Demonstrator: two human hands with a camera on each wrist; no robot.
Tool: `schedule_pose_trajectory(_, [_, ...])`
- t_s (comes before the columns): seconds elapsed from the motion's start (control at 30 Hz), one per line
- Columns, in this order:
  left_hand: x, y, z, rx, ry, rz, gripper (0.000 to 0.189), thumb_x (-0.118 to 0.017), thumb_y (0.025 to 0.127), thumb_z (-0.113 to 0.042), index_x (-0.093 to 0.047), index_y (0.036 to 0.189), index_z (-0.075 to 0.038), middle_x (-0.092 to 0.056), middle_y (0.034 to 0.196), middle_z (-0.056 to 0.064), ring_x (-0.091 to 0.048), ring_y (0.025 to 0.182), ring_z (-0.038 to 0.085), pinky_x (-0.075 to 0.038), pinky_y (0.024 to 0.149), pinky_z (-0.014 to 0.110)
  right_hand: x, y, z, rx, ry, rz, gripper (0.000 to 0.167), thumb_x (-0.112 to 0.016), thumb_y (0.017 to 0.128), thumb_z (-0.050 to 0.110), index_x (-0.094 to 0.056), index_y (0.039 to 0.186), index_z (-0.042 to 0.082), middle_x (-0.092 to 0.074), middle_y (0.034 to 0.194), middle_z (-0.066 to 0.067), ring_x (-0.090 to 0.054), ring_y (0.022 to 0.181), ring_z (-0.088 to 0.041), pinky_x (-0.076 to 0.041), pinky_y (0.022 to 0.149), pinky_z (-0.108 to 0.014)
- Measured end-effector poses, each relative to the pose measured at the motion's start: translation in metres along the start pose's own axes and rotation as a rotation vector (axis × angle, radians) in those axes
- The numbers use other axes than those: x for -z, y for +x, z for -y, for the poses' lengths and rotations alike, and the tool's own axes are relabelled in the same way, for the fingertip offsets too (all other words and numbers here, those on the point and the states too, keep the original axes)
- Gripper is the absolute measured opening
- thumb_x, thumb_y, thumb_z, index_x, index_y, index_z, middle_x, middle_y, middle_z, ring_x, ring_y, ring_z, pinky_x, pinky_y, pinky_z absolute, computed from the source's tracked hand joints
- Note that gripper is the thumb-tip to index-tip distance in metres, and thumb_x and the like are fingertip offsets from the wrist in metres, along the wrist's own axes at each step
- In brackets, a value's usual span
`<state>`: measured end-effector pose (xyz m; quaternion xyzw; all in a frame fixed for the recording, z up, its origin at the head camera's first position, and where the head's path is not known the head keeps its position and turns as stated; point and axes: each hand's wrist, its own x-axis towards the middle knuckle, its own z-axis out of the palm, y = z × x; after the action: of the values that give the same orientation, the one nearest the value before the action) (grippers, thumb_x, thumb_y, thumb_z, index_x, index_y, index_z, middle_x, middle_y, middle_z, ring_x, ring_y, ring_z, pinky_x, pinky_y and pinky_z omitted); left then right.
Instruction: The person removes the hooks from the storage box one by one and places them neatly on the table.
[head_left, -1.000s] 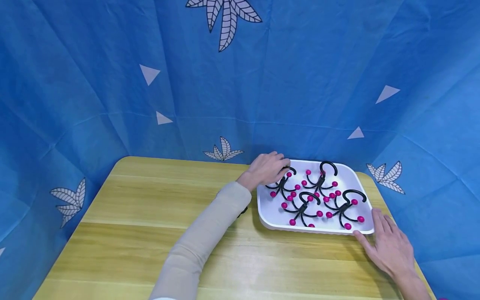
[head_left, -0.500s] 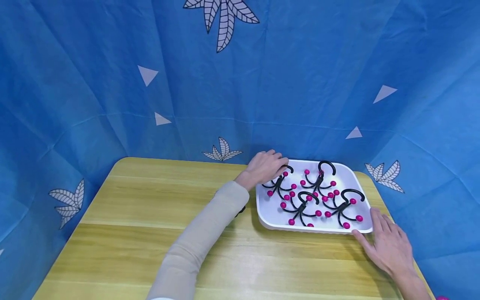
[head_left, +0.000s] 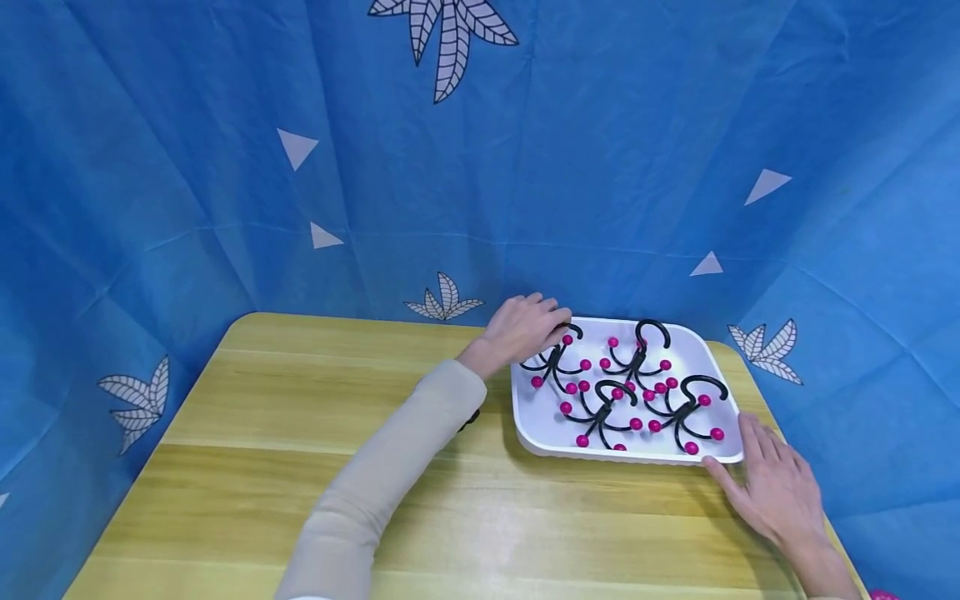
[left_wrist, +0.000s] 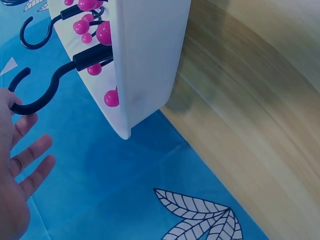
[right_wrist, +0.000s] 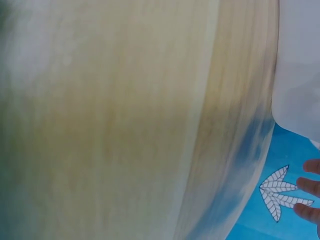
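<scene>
The left hand pinches, back upward, with three fingers fanned beside its grip. Behind it, the left forearm slants back in a beige sleeve. Well to its right, the right hand extends its fingers, thumb apart, bare wrist behind.

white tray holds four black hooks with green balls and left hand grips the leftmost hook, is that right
The balls are pink, not green, as the head view shows. The rest stands: white tray, four black hooks, left hand gripping the leftmost hook.
</scene>
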<state>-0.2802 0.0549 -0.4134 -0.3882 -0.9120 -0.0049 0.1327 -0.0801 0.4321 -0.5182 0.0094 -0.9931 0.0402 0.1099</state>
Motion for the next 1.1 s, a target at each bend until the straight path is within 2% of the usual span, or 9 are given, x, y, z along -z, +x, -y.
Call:
schedule_pose_trajectory(0.17, [0.007, -0.003, 0.003, -0.014, -0.004, -0.028, 0.031, -0.050, 0.112, -0.040, -0.069, 0.130, -0.025, -0.076, 0.119, -0.002, -0.069, 0.098, 0.017, -0.059, 0.080, 0.030, 0.001, 0.001, 0.000, -0.003, 0.009, -0.001, 0.096, -0.056, 0.101, 0.061, -0.023, 0.165, -0.002, -0.042, 0.158, -0.034, -0.044, 0.139, -0.057, -0.036, 0.108, -0.073])
schedule_pose_trajectory(0.57, [0.040, -0.013, 0.015, -0.048, 0.003, -0.084, 0.027, -0.050, 0.112, -0.039, -0.070, 0.124, -0.025, -0.076, 0.111, -0.003, -0.068, 0.093, 0.017, -0.059, 0.076, 0.029, 0.002, 0.001, 0.000, -0.014, 0.016, 0.009, 0.095, -0.056, 0.101, 0.061, -0.023, 0.165, -0.002, -0.042, 0.159, -0.034, -0.043, 0.139, -0.057, -0.037, 0.107, -0.075])
schedule_pose_trajectory(0.93, [0.059, -0.034, 0.033, -0.041, -0.007, -0.114, 0.027, -0.052, 0.111, -0.038, -0.072, 0.123, -0.023, -0.077, 0.111, -0.002, -0.069, 0.094, 0.019, -0.061, 0.077, 0.031, 0.001, 0.000, -0.001, -0.020, -0.006, 0.038, 0.098, -0.055, 0.101, 0.062, -0.020, 0.166, -0.002, -0.038, 0.161, -0.035, -0.042, 0.139, -0.059, -0.037, 0.106, -0.077])
schedule_pose_trajectory(1.1, [0.065, -0.045, 0.042, -0.034, 0.000, -0.128, 0.025, -0.055, 0.111, -0.036, -0.072, 0.121, -0.021, -0.077, 0.107, -0.001, -0.067, 0.089, 0.019, -0.059, 0.074, 0.031, 0.000, 0.000, -0.001, -0.017, -0.011, 0.031, 0.098, -0.055, 0.101, 0.062, -0.021, 0.165, -0.003, -0.040, 0.160, -0.035, -0.042, 0.139, -0.059, -0.038, 0.106, -0.077])
